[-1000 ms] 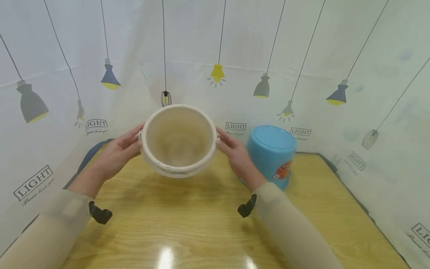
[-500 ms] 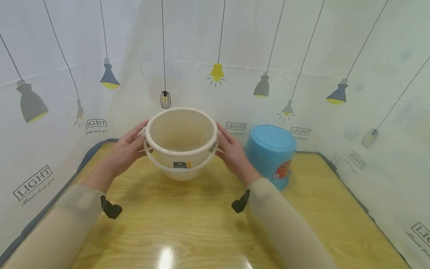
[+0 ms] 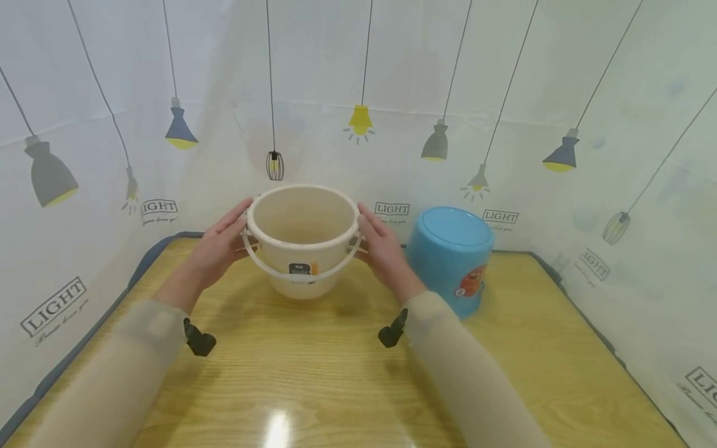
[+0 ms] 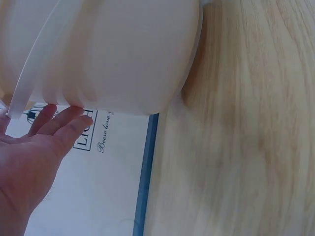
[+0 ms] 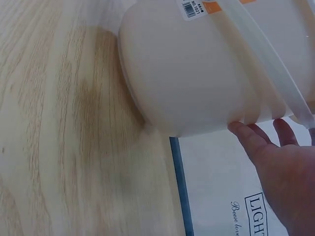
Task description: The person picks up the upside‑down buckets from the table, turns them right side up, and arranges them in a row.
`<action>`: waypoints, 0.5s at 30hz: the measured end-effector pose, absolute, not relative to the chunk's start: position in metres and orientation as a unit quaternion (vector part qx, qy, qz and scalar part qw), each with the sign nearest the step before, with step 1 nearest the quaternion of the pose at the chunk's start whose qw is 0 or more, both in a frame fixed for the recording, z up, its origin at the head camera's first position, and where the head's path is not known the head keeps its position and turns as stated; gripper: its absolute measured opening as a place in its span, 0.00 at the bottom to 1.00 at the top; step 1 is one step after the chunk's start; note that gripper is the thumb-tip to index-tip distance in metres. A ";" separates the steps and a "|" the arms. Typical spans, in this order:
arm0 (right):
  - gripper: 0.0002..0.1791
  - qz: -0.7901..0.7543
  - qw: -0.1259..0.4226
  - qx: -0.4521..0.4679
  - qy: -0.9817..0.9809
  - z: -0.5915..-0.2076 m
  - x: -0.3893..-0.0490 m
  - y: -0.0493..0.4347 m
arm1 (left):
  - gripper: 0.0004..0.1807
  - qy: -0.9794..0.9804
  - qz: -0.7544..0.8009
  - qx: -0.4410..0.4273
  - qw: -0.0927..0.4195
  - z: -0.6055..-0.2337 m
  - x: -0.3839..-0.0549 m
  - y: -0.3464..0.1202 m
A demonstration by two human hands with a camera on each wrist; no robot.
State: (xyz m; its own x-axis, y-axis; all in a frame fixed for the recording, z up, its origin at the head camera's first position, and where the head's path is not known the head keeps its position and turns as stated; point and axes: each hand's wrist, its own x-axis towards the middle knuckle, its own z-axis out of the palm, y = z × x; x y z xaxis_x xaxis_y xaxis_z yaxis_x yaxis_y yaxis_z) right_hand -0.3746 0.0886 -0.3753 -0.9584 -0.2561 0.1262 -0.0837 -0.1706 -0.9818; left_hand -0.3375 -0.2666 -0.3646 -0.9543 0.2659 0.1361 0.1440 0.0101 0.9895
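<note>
A cream plastic bucket is upright over the middle of the table, its mouth facing up and a dark-and-orange label toward me. Its pale handle hangs down across the front. My left hand holds the bucket's left side just under the rim; in the left wrist view several fingertips touch the wall. On the opposite side, my right hand grips it the same way, fingertips against the wall. The bucket hides parts of the far fingers.
A blue bucket with a red sticker stands upside down just right of my right hand. The wooden table has a dark blue edge. A white sheet printed with lamps hangs behind and at both sides.
The cream bucket has tilted back from mouth-toward-me to upright, and its front label and handle have come into view. Both hands have moved along with it, and the blue bucket stays in place.
</note>
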 end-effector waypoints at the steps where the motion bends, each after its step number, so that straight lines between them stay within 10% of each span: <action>1: 0.31 -0.752 0.060 -0.127 0.644 -0.376 -0.376 0.088 | 0.36 0.712 0.687 0.140 0.047 -0.367 -0.338 -0.266; 15: 0.29 -0.745 0.047 -0.092 0.659 -0.373 -0.388 0.080 | 0.35 0.723 0.683 0.102 0.020 -0.375 -0.339 -0.256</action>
State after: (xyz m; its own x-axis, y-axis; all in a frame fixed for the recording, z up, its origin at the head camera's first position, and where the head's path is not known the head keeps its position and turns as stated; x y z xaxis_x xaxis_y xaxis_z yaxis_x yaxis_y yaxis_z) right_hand -0.3877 0.0802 -0.3732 -0.9785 -0.1918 0.0759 -0.0517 -0.1280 -0.9904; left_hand -0.3392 -0.2564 -0.3749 -0.9784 0.1749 0.1103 0.1202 0.0468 0.9916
